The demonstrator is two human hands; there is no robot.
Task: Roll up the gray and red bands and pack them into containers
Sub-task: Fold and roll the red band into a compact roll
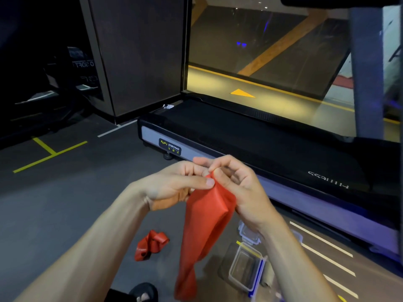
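Head view, sole camera. Landmark: treadmill (pixel 250 136), lying across the upper right of the dark floor (pixel 65 203). Item one, red band (pixel 205 232), held in the air just in front of the treadmill's near side rail; its top end is caught between both hands and the rest hangs straight down, long axis vertical, lower end ending near a sandalled foot (pixel 144 293). Left hand (pixel 176 184), on the side away from the treadmill, pinches the top edge between thumb and curled fingers. Right hand (pixel 235 186), on the treadmill side, pinches the same edge with thumb and forefinger, other fingers loosely bent. The two pinches sit almost touching at the band's upper tip, so all free length lies below the fingers; rolling would likely start from this top end and work downward, with neither hand clearly nearer. Item two, second red band (pixel 150 245), crumpled on the floor, well apart from the treadmill, below the left forearm. Item three, clear container (pixel 246 269), open, on the floor beside the treadmill rail, under the right forearm; another clear container (pixel 248 233) just behind it. Gray band: not seen.
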